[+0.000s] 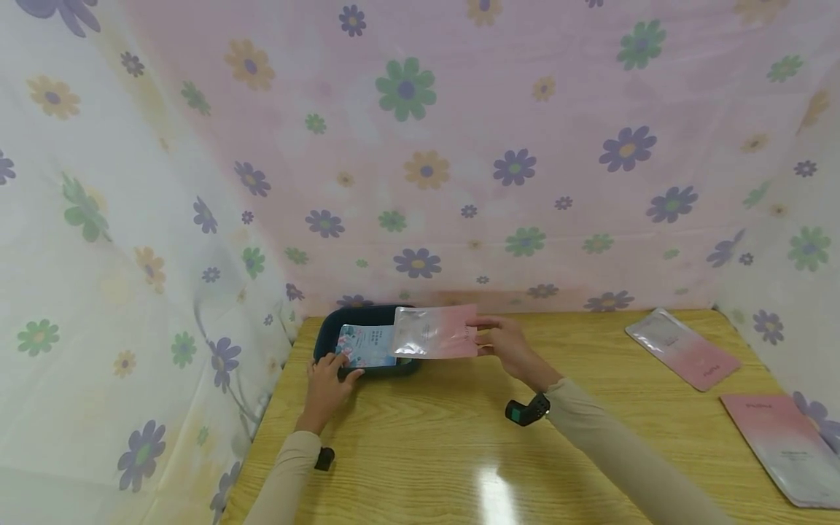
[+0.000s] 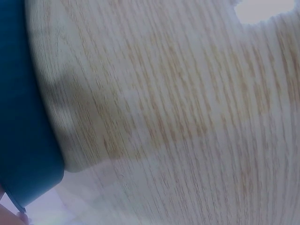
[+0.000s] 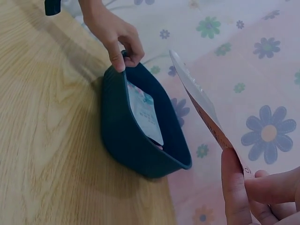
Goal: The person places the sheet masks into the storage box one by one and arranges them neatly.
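In the head view a dark teal basket point(image 1: 357, 315) stands at the table's back left. My left hand point(image 1: 326, 386) grips its near left rim, with thumb and fingers on either side in the right wrist view. A blue printed sachet point(image 1: 369, 345) lies inside the basket. My right hand point(image 1: 512, 350) pinches the pink end of a pink-and-silver sachet point(image 1: 436, 333), whose silver end reaches over the basket's right part. The right wrist view shows this sachet nearly edge-on, clear of the basket wall point(image 3: 124, 138). The left wrist view mostly shows table and basket side.
Two more pink-and-silver sachets lie on the wooden table point(image 1: 426, 445) at the right: one at the back point(image 1: 682, 350), and one point(image 1: 784, 448) nearer the front. Flowered cloth point(image 1: 459, 197) hangs behind the table and at both sides, close to the basket.
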### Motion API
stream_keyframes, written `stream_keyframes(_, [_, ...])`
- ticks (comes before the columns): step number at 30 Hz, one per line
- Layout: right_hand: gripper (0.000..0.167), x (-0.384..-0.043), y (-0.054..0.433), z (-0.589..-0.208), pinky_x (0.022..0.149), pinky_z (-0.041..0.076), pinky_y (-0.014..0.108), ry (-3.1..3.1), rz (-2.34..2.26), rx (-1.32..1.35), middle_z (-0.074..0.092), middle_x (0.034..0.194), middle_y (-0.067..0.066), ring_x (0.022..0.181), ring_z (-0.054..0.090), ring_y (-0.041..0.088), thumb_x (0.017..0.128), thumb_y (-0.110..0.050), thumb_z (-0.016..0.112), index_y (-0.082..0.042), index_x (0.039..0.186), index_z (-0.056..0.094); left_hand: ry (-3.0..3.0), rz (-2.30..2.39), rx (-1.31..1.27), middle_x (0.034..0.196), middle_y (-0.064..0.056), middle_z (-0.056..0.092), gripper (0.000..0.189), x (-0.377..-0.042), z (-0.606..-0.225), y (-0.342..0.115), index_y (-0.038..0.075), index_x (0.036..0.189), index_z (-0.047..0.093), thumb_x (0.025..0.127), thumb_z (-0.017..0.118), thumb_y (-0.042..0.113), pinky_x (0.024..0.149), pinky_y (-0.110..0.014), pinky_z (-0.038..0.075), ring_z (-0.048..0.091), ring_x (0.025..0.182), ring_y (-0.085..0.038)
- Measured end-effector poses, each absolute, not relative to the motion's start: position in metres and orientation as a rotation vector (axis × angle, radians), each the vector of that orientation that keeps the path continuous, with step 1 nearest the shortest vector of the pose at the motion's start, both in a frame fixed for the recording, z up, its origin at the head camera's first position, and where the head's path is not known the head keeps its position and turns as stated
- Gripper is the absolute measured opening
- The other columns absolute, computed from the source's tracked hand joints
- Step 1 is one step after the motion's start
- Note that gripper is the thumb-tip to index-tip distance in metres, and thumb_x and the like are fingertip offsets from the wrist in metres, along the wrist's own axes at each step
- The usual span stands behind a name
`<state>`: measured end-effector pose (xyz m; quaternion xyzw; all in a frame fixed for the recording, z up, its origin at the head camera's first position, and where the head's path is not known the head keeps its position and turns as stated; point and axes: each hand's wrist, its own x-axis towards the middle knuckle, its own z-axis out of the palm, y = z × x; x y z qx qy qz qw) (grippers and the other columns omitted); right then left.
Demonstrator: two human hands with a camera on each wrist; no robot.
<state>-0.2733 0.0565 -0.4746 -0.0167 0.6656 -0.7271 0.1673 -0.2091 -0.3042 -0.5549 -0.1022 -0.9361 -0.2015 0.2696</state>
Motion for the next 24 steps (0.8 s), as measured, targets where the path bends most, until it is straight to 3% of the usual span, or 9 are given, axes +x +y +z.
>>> stream_keyframes(9, [0.036,-0.279,0.019,-0.478,0.066,0.054,0.033,1.878,-2.092,-0.008,0.055,0.112,0.019,0.073,0.058,0.019,0.084,0.012,0.053,0.006,0.119,0.061,-2.554,-0.539,-0.242,0.092,-0.011,0.057,0.031,-0.210,-0.557,-0.305,0.006,0.084,0.055,0.078,0.078,0.027,0.093,-0.070,0.025,0.053,0.088,-0.035])
stream_keyframes(19, [0.036,-0.290,-0.023,-0.494,0.067,0.054,0.039,1.926,-2.124,-0.011,0.056,0.100,0.018,0.065,0.055,0.018,0.081,0.013,0.050,0.007,0.114,0.063,-2.546,-0.556,-0.231,0.088,-0.010,0.056,0.031,-0.212,-0.559,-0.304,0.008,0.083,0.055,0.077,0.079,0.027,0.093,-0.070,0.025,0.053,0.087,-0.034])
stream_keyframes(24, [0.035,-0.293,-0.047,-0.503,0.067,0.055,0.039,2.021,-2.082,-0.017,0.056,0.106,0.018,0.063,0.052,0.017,0.080,0.011,0.049,0.005,0.111,0.066,-2.533,-0.552,-0.222,0.087,-0.010,0.056,0.031,-0.211,-0.559,-0.306,0.008,0.082,0.057,0.076,0.080,0.028,0.093,-0.071,0.025,0.054,0.087,-0.034])
